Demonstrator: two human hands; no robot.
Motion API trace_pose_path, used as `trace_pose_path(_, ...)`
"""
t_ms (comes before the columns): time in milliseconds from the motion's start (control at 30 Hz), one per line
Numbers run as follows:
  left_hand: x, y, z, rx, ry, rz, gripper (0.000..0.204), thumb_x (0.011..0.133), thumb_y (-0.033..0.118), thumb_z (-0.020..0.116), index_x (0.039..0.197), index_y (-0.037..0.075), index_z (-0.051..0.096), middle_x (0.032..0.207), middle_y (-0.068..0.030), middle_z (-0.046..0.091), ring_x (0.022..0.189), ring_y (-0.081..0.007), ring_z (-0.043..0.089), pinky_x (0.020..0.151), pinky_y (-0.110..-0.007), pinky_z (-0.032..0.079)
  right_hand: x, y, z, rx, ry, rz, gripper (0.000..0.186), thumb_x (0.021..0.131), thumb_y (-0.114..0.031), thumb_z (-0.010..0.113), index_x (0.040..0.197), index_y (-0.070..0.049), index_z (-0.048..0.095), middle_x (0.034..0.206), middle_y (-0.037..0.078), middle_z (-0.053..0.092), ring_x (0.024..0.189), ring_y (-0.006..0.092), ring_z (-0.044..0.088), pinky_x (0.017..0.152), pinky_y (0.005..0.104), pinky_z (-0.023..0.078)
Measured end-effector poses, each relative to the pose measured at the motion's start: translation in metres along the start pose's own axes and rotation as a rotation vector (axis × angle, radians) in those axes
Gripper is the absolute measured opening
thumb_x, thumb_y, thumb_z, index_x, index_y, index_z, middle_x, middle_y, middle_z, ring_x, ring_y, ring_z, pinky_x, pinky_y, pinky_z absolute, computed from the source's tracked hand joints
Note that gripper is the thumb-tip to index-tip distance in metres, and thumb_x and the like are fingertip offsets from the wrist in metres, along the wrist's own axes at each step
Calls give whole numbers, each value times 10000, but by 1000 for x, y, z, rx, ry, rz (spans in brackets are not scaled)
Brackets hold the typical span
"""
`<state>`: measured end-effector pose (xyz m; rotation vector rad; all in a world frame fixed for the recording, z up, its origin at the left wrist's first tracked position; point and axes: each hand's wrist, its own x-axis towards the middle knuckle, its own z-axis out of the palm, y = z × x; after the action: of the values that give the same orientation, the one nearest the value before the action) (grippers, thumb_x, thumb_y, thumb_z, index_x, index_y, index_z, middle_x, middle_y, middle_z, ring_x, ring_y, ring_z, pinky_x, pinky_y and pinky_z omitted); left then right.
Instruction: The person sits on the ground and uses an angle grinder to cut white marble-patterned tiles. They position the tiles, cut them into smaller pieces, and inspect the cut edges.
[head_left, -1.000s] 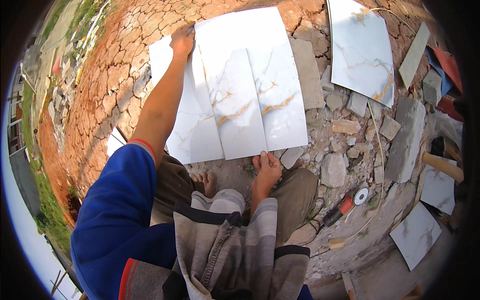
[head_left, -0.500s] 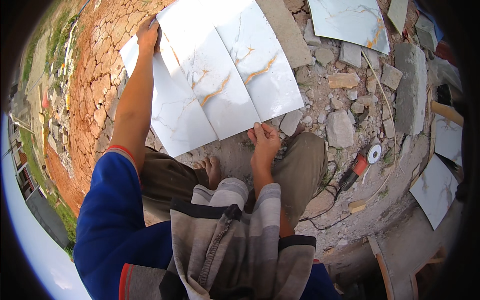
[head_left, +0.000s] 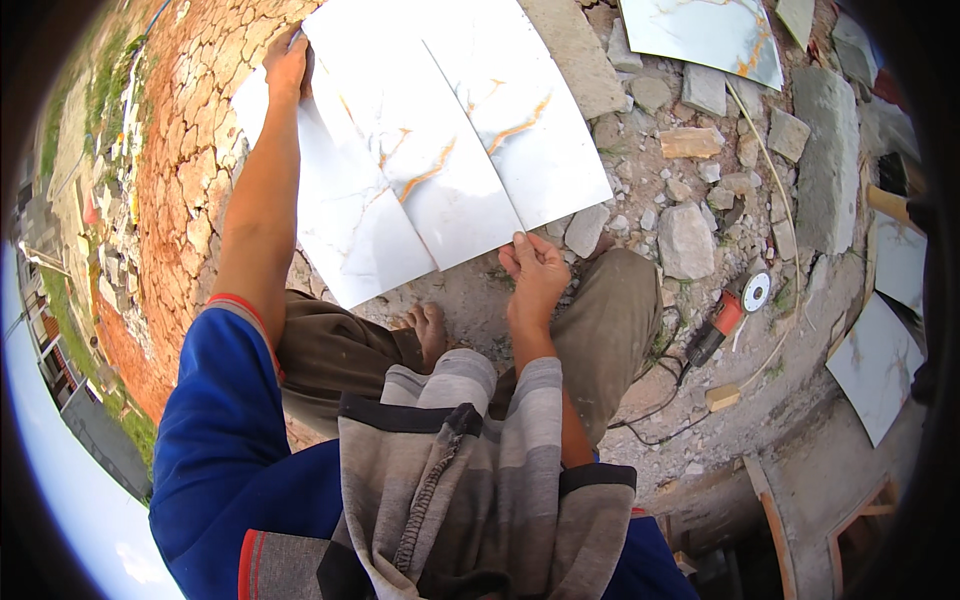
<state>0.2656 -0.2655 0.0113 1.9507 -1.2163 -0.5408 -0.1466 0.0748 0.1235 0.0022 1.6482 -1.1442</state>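
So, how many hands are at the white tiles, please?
2: the left hand at the upper-left edge of the white tiles, the right hand at their lower edge. No other hand shows.

Smooth, glossy tiles (head_left: 450,150) gleam with a ceramic-like sheen against rough, matt stones (head_left: 686,242) and dry, cracked earth (head_left: 190,150). A coarse slab (head_left: 828,160) resembles dull concrete; the grinder (head_left: 712,335) looks hard and plastic along its body. The striped shirt (head_left: 450,450) and plain trousers (head_left: 605,340) are soft, matt cloth.

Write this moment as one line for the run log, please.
Left hand: at upper left of overlapping marbled tiles | right hand: at their near edge | angle grinder: lying at right
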Motion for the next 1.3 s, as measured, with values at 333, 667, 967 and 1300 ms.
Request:
trace_pose_path(333,-9,17,-4,62,-9,-5,505,931,263,644,1391,56,658,1384,-170,639,1237,-266,616,1069,-342,467,1,-3,0,16,-11,-19,215,963,-53,735,1097,85,638,959,113,699,786,173,706,700,279,631)
trace_pose_path(667,-2,5,-1,32,17,22,488,872,394,661,1329,237,727,1369,-157,675,1252,-342,646,1126,-403,456,0,-7,1,7,9,1,198,963,-53,732,1082,87,659,951,118,705,788,179,709,701,277,632)
trace_pose_path(967,-3,8,-4,57,9,-14,486,886,400,640,1338,238,721,1404,-157,648,1285,-345,622,1135,-411,448,2,-3,-2,5,0,-1,208,967,-61,729,1090,90,658,961,117,701,790,176,708,706,280,634)
trace_pose_path(1300,-18,31,-6,296,39,19,478,896,423,606,1357,330,692,1434,-93,629,1366,-326,543,1153,-508,393,4,-9,-1,-62,-9,8,213,972,-62,726,1095,96,652,953,113,692,787,166,700,698,276,636)
